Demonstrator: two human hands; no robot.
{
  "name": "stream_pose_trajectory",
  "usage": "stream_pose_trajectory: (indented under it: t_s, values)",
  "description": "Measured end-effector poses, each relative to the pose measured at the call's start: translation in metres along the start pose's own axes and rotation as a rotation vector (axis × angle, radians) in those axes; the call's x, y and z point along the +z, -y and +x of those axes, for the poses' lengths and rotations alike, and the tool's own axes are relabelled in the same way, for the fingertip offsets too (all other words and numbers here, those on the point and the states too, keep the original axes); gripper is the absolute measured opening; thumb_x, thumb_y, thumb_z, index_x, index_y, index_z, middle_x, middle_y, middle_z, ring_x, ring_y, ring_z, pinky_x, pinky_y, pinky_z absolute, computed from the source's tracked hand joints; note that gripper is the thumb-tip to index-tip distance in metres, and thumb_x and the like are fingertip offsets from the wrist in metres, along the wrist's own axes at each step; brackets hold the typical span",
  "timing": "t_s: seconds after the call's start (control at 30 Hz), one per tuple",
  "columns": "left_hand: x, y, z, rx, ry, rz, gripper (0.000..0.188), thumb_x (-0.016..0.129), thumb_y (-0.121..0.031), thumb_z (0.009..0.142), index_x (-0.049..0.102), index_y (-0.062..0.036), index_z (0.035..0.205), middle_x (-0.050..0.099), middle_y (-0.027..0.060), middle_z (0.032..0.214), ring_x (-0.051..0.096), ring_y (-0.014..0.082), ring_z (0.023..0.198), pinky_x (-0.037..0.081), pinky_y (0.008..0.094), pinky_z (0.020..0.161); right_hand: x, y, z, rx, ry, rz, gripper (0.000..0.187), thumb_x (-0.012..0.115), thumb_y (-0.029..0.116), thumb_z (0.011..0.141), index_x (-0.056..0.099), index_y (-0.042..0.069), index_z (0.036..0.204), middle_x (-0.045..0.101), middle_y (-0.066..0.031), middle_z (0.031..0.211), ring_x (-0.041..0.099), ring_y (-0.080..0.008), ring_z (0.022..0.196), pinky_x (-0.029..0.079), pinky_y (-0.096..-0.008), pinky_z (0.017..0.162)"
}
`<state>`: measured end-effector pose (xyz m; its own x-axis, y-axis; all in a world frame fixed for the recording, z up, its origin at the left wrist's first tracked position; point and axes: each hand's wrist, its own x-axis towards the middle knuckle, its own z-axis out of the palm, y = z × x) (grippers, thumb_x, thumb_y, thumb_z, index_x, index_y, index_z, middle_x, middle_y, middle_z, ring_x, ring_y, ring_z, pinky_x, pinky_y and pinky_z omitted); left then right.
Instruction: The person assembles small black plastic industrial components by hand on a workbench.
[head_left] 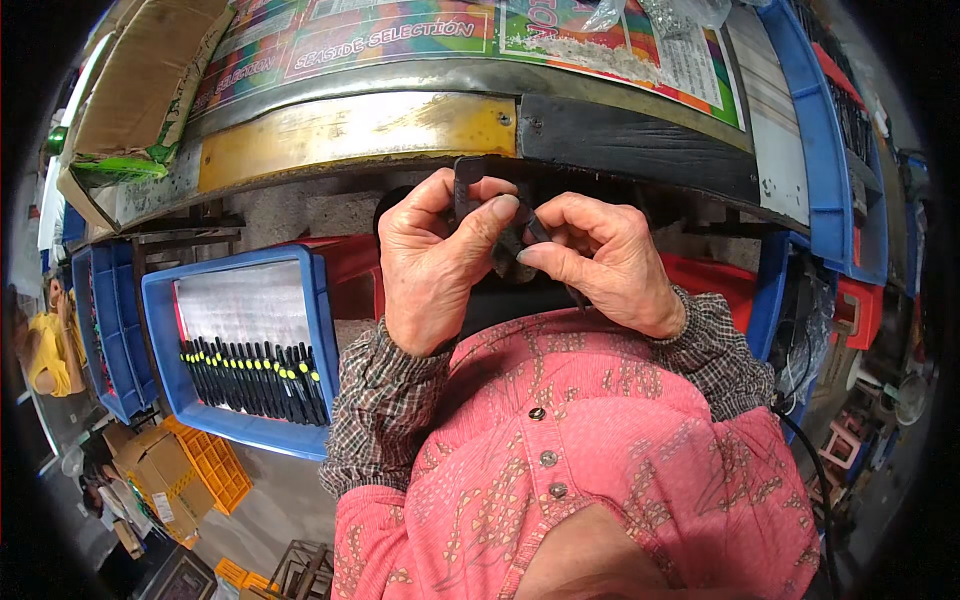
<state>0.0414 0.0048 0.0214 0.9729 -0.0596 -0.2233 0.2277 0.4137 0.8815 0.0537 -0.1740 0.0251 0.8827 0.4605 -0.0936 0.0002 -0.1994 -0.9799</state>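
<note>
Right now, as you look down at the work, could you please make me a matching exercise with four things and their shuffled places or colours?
1. dark strip
2. slim black items
3. buttoned shirt
4. plastic crate

A. pink
B. lined up in a blue tray
C. orange
D. held in the left hand

Pairs: 1-D, 2-B, 3-A, 4-C
</note>
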Motion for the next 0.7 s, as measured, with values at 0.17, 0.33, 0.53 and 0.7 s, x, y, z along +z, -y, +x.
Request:
stream_pose_trajectory:
  t_s: [0.17,0.33,0.53,0.7]
  values:
    - [0.0004,0.0,0.001,0.009,-0.008,0.0,0.013,0.069,-0.009,0.083,0.064,-0.0015,0.092,0.061,-0.0022,0.077,0.046,-0.0004,0.056,0.034,0.015,0.044,0.0017,0.0008,0.0005,0.02,-0.008,0.03,0.012,0.066,0.002,0.082,0.059,-0.001,0.091,0.053,0.005,0.071,0.046,0.001,0.06,0.037,-0.0158,0.05]
    - [-0.0019,0.0027,0.0019,0.006,-0.005,0.017,0.012,0.068,-0.008,0.084,0.063,-0.0013,0.093,0.062,-0.0018,0.079,0.048,0.0,0.058,0.035,0.0149,0.044,0.0018,-0.001,0.0013,0.029,-0.004,0.029,0.013,0.067,0.003,0.082,0.059,0.0,0.092,0.053,0.0052,0.072,0.046,0.0012,0.06,0.037,-0.0156,0.051]
    - [-0.002,0.0057,0.0034,0.025,-0.03,0.012,0.012,0.069,-0.005,0.083,0.062,-0.0003,0.092,0.063,0.0003,0.083,0.052,0.0011,0.064,0.039,0.0158,0.047,0.0033,-0.0034,0.0021,0.047,0.01,0.061,0.014,0.067,0.004,0.082,0.059,0.0,0.092,0.053,0.0051,0.072,0.046,0.0014,0.061,0.037,-0.0151,0.051]
    - [-0.0022,0.0071,0.004,0.055,-0.044,0.1,0.012,0.068,-0.003,0.082,0.061,0.0006,0.091,0.064,0.0021,0.087,0.053,0.0019,0.067,0.042,0.0169,0.05,0.0045,-0.0061,0.0017,0.07,0.014,0.08,0.014,0.068,0.004,0.082,0.059,0.0,0.092,0.05,0.0056,0.071,0.046,0.0015,0.061,0.037,-0.0148,0.052]
